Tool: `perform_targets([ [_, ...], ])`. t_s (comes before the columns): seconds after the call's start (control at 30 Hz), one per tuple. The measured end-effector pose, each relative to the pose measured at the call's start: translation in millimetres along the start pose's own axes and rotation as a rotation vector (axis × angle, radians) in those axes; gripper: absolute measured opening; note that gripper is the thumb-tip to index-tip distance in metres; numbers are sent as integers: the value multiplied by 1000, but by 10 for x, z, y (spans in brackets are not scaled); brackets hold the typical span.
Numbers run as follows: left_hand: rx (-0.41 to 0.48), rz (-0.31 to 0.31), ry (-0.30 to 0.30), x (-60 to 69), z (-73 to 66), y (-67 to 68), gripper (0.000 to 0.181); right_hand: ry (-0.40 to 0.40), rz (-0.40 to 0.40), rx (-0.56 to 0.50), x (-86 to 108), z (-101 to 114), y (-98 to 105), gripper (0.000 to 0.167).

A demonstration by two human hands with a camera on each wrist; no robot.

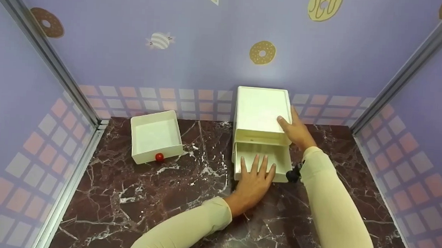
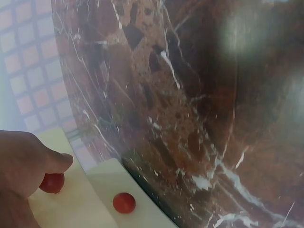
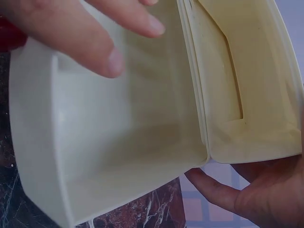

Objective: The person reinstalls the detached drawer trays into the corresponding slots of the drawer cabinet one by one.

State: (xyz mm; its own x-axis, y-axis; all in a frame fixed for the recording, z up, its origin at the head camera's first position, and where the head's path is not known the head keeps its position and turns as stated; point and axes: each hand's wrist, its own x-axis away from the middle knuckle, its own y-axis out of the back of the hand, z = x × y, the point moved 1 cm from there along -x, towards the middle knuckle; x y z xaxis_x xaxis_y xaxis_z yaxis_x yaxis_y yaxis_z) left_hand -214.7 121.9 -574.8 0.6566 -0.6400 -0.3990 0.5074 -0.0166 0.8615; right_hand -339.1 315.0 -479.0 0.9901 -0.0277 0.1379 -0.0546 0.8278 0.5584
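Observation:
A white drawer cabinet [image 1: 262, 109] stands against the back wall, its top slot without a drawer. Below that slot, a white drawer [image 3: 104, 118] is pulled out. My left hand [image 1: 253, 183] lies across this drawer's front, its fingers straight and spread over the inside. In the left wrist view its thumb touches the front by a red knob [image 2: 52, 183]; another red knob [image 2: 124, 203] shows on a lower front. My right hand [image 1: 299, 132] grips the cabinet's right side, thumb on the top and fingers down the side, partly hidden.
A loose white drawer [image 1: 157, 133] with a red knob [image 1: 159, 157] rests on the dark marbled table [image 1: 197, 191] to the left. Patterned purple walls [image 1: 210, 54] enclose the back and sides. A black device [image 1: 293, 175] sits at the right wrist.

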Motion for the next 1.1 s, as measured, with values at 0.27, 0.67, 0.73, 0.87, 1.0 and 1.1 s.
perform_targets([
  [0.27, 11, 75, 5, -202, 120, -77, 57, 7, -7, 4, -8, -9, 12, 90],
  [0.67, -25, 73, 74, -436, 332, -253, 60, 6, -7, 0, 5, 0, -21, 89],
  [0.73, -35, 70, 87, -462, 349, -272, 60, 15, -3, 0, 3, -3, -30, 89],
  [0.87, -58, 65, 104, -507, 362, -293, 61, 27, -2, -14, -5, -3, -32, 88],
  [1.0, -65, 64, 114, -548, 370, -308, 62, 35, -14, -17, -11, -1, -16, 86],
  [1.1, -69, 47, 124, -574, 382, -340, 64, 29, -17, -13, -12, -1, -14, 87],
])
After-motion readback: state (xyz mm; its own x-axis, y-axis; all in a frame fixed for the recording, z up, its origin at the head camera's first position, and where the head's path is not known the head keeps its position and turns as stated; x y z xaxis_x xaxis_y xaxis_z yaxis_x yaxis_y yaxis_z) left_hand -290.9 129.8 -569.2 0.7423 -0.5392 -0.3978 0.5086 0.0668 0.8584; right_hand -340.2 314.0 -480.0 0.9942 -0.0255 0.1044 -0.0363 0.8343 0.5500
